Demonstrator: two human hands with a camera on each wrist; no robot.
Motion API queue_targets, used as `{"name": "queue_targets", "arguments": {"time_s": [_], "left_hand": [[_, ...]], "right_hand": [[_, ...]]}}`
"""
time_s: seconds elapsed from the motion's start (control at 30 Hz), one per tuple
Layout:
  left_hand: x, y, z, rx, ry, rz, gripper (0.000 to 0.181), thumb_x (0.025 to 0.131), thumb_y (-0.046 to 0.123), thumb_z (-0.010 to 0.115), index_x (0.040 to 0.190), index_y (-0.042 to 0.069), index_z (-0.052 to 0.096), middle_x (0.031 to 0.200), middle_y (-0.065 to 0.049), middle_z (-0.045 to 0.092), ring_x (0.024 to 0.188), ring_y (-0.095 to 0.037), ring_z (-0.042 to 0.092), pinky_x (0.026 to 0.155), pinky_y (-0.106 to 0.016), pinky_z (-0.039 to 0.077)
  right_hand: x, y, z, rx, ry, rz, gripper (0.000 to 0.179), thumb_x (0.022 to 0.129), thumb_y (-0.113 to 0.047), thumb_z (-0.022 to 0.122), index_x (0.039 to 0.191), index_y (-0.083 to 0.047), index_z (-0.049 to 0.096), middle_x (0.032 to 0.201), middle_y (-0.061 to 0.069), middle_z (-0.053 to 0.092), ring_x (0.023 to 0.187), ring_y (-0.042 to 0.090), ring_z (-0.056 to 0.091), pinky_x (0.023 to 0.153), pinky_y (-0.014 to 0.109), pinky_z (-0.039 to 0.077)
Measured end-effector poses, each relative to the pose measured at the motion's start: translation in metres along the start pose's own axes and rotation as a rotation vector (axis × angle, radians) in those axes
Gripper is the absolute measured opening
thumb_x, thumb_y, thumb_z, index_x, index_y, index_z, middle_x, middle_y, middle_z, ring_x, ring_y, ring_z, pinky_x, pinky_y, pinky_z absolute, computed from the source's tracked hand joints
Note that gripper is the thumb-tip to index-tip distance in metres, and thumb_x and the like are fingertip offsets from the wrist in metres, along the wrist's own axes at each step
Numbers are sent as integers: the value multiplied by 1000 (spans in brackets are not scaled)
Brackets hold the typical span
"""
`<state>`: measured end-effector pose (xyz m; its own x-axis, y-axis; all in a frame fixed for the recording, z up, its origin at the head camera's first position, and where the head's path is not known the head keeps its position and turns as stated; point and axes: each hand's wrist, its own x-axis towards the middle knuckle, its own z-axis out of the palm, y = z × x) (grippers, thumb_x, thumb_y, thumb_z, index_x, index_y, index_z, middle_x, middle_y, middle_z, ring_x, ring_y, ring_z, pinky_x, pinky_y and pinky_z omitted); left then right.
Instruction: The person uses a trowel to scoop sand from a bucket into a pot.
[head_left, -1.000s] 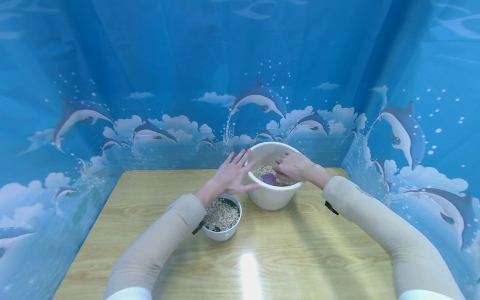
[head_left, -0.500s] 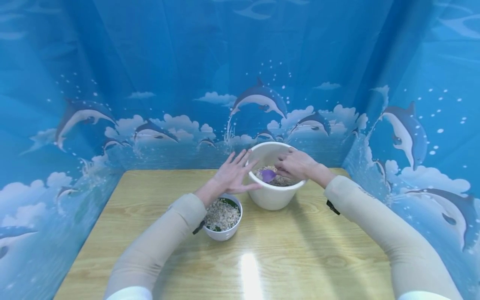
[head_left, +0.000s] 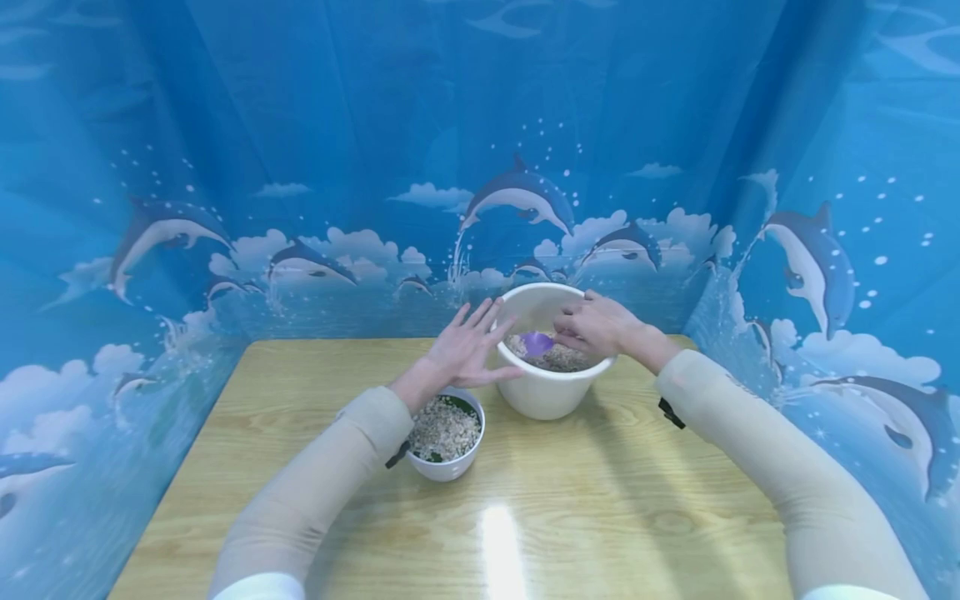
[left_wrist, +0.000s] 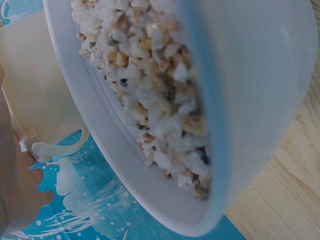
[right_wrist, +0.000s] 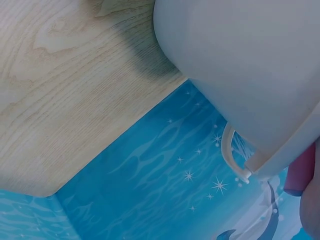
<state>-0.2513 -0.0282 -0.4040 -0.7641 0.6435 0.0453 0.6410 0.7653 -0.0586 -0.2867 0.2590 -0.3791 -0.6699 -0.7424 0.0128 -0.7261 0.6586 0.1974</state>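
A white bucket with pale mixed gravel in its bottom stands toward the back of the table. My right hand reaches over its right rim and grips a purple scoop, whose bowl shows above the gravel. The handle end sticks out of the hand in the right wrist view. With fingers spread, my left hand rests against the bucket's left rim. Below that wrist sits a smaller white pot, full of white and brown gravel, with bits of green at its edge in the head view.
The wooden table extends in front of both containers. A blue dolphin-print curtain encloses the back and sides. The bucket has a small side handle.
My right hand has moved slightly to the right, and the purple scoop has risen a little and tipped within the bucket. The left hand and the pot have stayed in place.
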Motion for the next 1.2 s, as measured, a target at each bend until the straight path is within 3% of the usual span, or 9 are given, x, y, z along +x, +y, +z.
{"name": "queue_targets", "arguments": {"time_s": [0.5, 0.9, 1.2], "left_hand": [[1, 0, 2, -14, 7, -2, 102, 97, 83, 37, 170, 15, 18, 179, -18, 6, 167, -37, 14, 137, -60, 14], [0, -1, 3, -21, 14, 2, 102, 97, 83, 37, 171, 16, 17, 179, -18, 7, 167, -37, 14, 136, -61, 15], [1, -1, 4, -18, 23, 7, 102, 97, 83, 37, 171, 16, 17, 179, -19, 8, 166, -39, 15, 136, -61, 14]], "right_hand": [[-12, 5, -1, 12, 124, 1, 22, 102, -39, 68, 104, -19, 74, 93, -2, 74, 80, 15, 62, 76, 32, 43], [-21, 7, -2, -44, 217, -46, 16, 97, -35, 75, 98, -19, 74, 87, -3, 70, 77, 15, 57, 74, 32, 40], [-29, 9, -5, -76, 224, -47, 20, 99, -38, 73, 101, -18, 75, 93, 1, 74, 84, 19, 62, 74, 33, 42]]}}
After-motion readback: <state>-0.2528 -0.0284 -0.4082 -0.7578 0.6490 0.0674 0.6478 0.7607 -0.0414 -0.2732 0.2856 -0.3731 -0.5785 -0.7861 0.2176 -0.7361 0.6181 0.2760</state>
